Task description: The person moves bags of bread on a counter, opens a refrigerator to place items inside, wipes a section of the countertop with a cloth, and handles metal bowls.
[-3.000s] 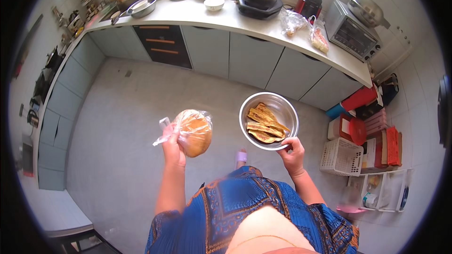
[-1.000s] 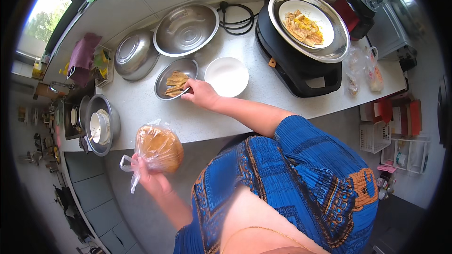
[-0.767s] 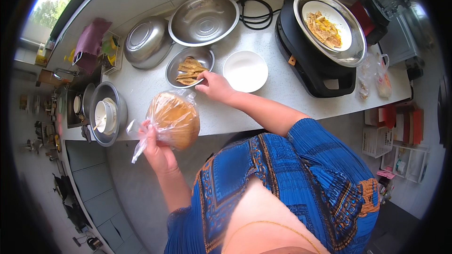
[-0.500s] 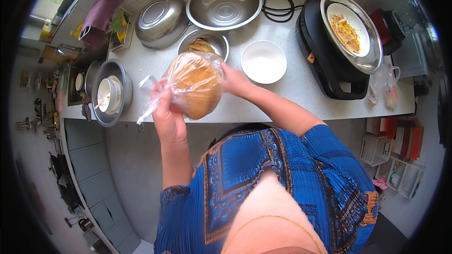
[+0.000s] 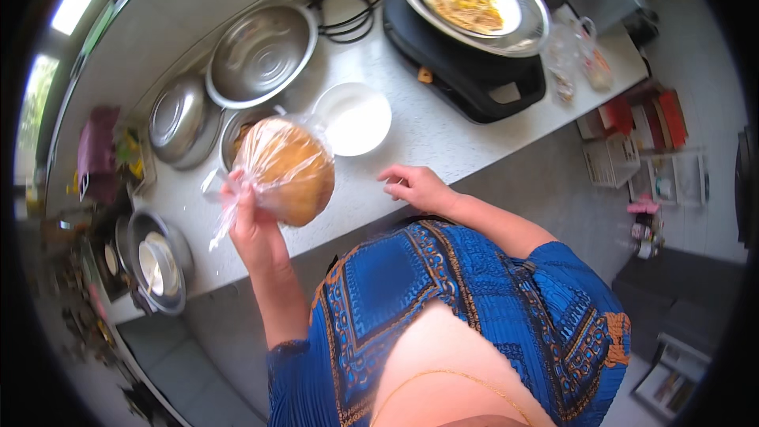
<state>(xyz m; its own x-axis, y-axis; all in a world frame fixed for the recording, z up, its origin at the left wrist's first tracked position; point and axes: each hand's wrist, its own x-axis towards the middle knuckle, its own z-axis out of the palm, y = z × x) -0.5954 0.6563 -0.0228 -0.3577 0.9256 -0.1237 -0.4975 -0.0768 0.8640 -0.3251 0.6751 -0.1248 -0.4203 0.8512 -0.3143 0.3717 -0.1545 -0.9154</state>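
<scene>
My left hand [image 5: 257, 229] is closed round the gathered neck of a clear plastic bag [image 5: 294, 172], held up over the counter's front edge. Round, golden-brown food fills the bag; its exact kind I cannot make out. Away from the bag, my right hand [image 5: 419, 188] hovers by the counter edge with loosely bent fingers and nothing visible in them. A white bowl [image 5: 354, 120] stands on the counter just beyond the bag. Partly hidden behind the bag is a small steel bowl [image 5: 226, 141] with brown food inside.
Two large steel basins, one upright [image 5: 265, 55] and one upturned [image 5: 178, 119], stand at the back left. A black electric griddle [image 5: 474, 83] carries a steel basin with a plate of shredded food [image 5: 470, 8]. At left, a grey basin [image 5: 178, 245] holds white dishes. A black cord [image 5: 348, 20] lies behind.
My right hand has let go of the bag and drawn back toward my body. My left hand keeps hold of it. The view has turned to the right, shifting the counter leftward.
</scene>
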